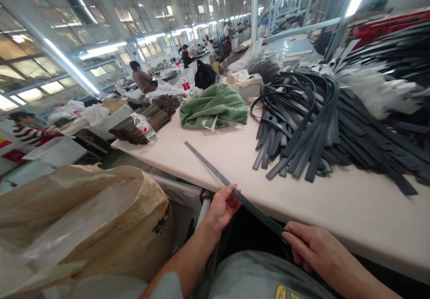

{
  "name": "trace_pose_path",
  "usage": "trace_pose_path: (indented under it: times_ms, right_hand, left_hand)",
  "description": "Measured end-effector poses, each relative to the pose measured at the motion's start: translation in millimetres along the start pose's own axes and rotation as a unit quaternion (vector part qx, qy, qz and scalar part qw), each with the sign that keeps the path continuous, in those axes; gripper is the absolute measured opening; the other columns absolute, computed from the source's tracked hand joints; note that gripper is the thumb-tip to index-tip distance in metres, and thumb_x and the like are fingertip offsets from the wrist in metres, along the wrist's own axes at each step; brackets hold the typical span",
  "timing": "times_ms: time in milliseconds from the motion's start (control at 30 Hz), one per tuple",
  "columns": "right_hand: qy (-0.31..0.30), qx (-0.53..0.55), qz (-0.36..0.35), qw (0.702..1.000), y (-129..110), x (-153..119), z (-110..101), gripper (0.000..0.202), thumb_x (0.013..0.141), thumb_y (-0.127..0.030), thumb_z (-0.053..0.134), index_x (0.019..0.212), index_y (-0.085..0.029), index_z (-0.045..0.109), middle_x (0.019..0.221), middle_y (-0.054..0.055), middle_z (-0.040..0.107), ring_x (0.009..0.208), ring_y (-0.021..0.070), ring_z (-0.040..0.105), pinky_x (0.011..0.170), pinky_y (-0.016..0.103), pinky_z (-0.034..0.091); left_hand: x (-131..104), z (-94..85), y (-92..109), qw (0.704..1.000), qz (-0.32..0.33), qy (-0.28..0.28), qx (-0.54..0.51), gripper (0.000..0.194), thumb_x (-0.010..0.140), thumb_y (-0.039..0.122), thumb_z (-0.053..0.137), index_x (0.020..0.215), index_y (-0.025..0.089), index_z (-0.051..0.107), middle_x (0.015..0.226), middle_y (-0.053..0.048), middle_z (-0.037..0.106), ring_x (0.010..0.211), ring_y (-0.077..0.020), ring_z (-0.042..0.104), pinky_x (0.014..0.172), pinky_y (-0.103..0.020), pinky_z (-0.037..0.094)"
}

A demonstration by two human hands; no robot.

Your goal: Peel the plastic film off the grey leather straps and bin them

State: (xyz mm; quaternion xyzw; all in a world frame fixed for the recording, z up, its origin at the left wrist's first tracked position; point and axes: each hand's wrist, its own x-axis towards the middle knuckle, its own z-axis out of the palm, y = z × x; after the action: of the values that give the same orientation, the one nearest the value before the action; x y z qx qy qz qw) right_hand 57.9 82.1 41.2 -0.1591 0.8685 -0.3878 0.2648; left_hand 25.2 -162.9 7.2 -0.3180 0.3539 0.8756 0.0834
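A long, flat, dark strap (258, 214) stretches slantwise between my two hands at the table's front edge. My left hand (224, 205) is closed around its middle, with the thumb on top. The far part of the strap reaches out over the pale table (215, 155). My right hand (311, 245) pinches the near end between thumb and fingers; the very tip is hidden. Beyond my right hand, a large heap of similar black straps (302, 128) lies on the table, some of them looped over.
A green cloth bundle (215, 106) lies at the back of the table. Left of it are bundled brown strips (141, 122) and a plastic bottle (145, 127). A big open tan sack (134, 227) stands at my left. Other people (144, 77) sit farther off.
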Motion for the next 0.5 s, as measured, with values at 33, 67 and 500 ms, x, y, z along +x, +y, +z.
trace_pose_path:
  times_ms: [33, 67, 500]
  right_hand:
    - [0.014, -0.02, 0.001, 1.0, -4.6, 1.0, 1.8, 0.038, 0.095, -0.044, 0.041, 0.066, -0.023, 0.054, 0.059, 0.001, 0.067, 0.052, 0.0157, 0.062, 0.052, 0.025, 0.046]
    - [0.027, -0.033, 0.004, 0.999, -9.3, 3.4, 3.2, 0.037, 0.094, -0.042, 0.04, 0.066, -0.023, 0.054, 0.059, 0.001, 0.068, 0.052, 0.0161, 0.062, 0.052, 0.026, 0.046]
    - [0.061, 0.026, -0.19, 0.979, -12.7, -38.7, -1.3, 0.033, 0.089, -0.027, 0.06, 0.122, -0.028, 0.063, 0.114, 0.006, 0.069, 0.102, 0.0234, 0.067, 0.086, 0.033, 0.053]
  left_hand:
    - [-5.4, 1.6, -8.2, 1.0, -0.004, -0.011, -0.001, 0.021, 0.073, 0.027, 0.081, 0.087, 0.014, 0.073, 0.076, -0.005, 0.074, 0.06, -0.0119, 0.067, 0.056, -0.021, 0.053]
    - [-10.6, 3.7, -16.3, 1.0, -0.004, -0.023, 0.001, 0.024, 0.071, 0.028, 0.083, 0.087, 0.014, 0.073, 0.076, -0.005, 0.073, 0.061, -0.0118, 0.067, 0.058, -0.021, 0.053]
    - [-39.7, 7.1, -52.5, 0.997, -0.016, -0.041, 0.064, 0.034, 0.054, 0.037, 0.093, 0.077, 0.022, 0.074, 0.072, -0.003, 0.071, 0.061, -0.0127, 0.066, 0.055, -0.02, 0.052]
